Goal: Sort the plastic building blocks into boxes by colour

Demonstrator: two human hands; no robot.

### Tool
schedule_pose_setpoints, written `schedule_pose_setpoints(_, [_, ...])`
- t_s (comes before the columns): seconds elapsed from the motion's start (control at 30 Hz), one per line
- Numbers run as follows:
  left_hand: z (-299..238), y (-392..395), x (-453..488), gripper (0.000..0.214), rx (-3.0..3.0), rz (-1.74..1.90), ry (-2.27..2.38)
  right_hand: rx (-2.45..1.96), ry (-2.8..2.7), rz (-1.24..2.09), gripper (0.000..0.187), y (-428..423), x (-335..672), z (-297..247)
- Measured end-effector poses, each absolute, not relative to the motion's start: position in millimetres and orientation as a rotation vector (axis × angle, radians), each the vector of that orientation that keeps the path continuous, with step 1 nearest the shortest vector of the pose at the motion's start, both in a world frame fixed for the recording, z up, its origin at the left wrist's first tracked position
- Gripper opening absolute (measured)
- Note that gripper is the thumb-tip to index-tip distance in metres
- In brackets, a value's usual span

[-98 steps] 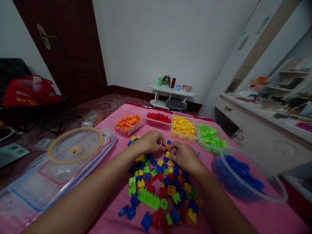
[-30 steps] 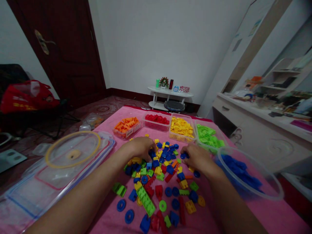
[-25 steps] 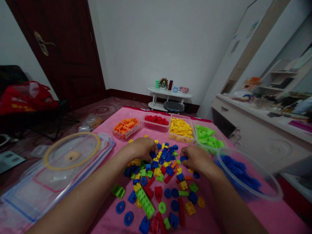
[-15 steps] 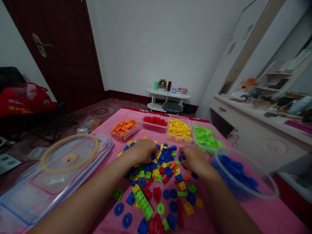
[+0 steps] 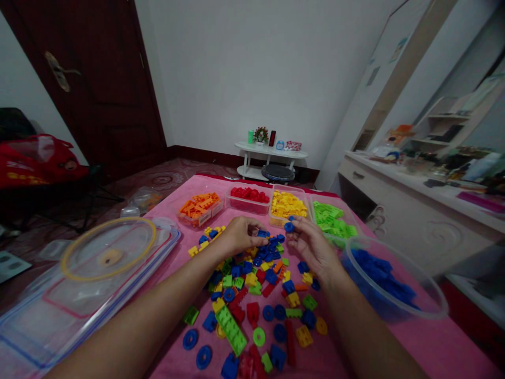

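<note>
Over the far side of a mixed pile of toy building blocks (image 5: 270, 276), my left hand (image 5: 239, 235) is closed, with a blue block (image 5: 263, 233) at its thumb and fingertips. My right hand (image 5: 310, 243) is raised at the pile's right edge, palm partly turned up. Its fingers grip small blue pieces (image 5: 289, 227), whose exact shape is too small to make out. Between the hands lie mostly blue blocks. Nearer me are a long green block (image 5: 231, 330), blue rings (image 5: 204, 357) and red pieces.
Clear boxes hold sorted blocks: orange (image 5: 200, 206), red (image 5: 249, 196), yellow (image 5: 288, 205) and green (image 5: 333, 221). A round tub (image 5: 428, 310) with blue blocks stands at the right. Stacked clear lids (image 5: 106, 295) lie on the left of the pink cloth (image 5: 189, 192).
Both hands have lifted off the pile. The right hand has turned palm up, showing blue pieces in its fingers; a blue block now shows at my left fingertips.
</note>
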State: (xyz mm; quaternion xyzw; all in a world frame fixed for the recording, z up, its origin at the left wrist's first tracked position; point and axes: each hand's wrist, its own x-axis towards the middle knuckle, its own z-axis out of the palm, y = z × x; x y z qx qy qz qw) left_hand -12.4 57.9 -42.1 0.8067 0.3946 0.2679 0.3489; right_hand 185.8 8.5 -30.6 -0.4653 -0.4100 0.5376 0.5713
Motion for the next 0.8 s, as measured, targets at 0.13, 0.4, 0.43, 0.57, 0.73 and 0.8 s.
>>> schedule_pose_setpoints(0.13, [-50.7,51.8,-8.0,0.037,2.196,0.574,1.02,-0.806,-0.785,1.522,0.025,6.7,176.5,-32.0])
schedule_pose_setpoints(0.4, [-47.6,34.7,-4.9,0.04,2.583,0.371,1.145,-1.695,-1.8,0.392,0.035,12.1,172.8,-67.5])
schedule_pose_setpoints(0.43, [-48.3,34.8,-4.0,0.038,2.579,0.368,1.154,-1.73,-1.874,0.32,0.034,11.9,173.4,-70.0])
schedule_pose_setpoints(0.57, [-48.9,41.7,-3.5,0.035,2.508,0.425,1.147,-1.757,-1.8,0.296,0.02,11.0,172.8,-66.8])
schedule_pose_setpoints(0.73, [-31.0,47.4,-7.3,0.034,2.239,0.872,1.128,-1.3,-1.13,1.118,0.022,6.3,163.7,-46.7])
schedule_pose_setpoints(0.8, [-21.0,43.3,-6.4,0.036,2.114,1.074,1.06,-1.037,-0.839,1.49,0.021,2.9,158.9,-40.1])
